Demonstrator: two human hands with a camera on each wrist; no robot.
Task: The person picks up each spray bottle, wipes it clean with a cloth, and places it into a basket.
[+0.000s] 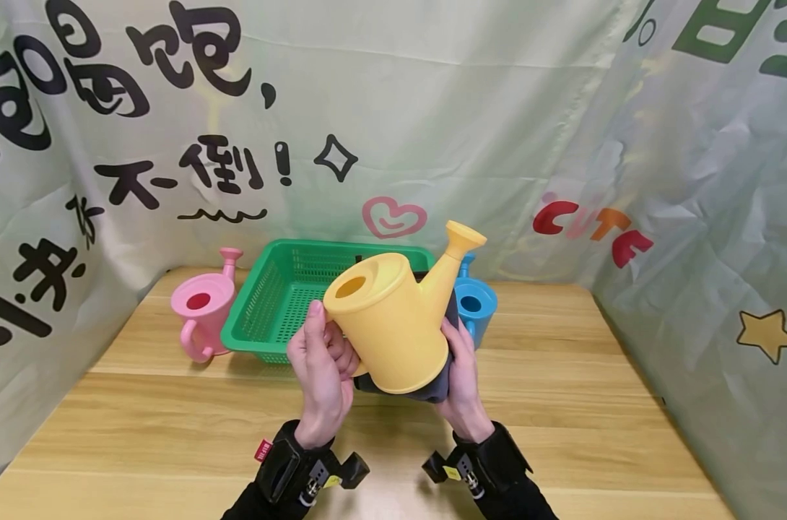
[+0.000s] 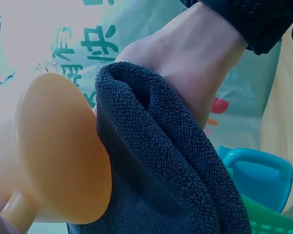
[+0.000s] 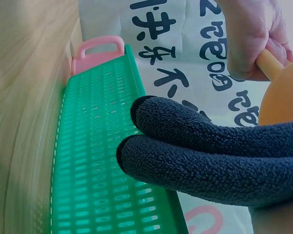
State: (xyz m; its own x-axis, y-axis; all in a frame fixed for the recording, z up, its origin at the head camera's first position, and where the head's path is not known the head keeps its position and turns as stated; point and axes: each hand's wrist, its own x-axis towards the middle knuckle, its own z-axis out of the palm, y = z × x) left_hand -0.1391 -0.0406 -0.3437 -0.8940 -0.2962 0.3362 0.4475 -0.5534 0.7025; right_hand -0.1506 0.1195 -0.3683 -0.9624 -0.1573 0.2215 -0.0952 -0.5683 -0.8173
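Raised in front of the green basket, a yellow watering can (image 1: 393,332) tilts with its spout up to the right. My left hand (image 1: 322,372) grips it by its handle (image 3: 269,64). A folded dark grey terry towel (image 2: 161,151) lies against the can's underside and right side. My right hand (image 1: 461,379) holds this towel to the can from the right, its palm and most of its fingers hidden behind cloth and can. In the right wrist view the towel hangs in two thick folds with black edges.
Behind the can stands a green perforated basket (image 1: 253,345) on the wooden table (image 1: 595,404). To its left is a pink watering can (image 1: 214,289); to its right, a blue watering can (image 1: 487,310), partly covered by towel and hand. A printed cloth backdrop (image 1: 484,144) encloses the table's back and sides.
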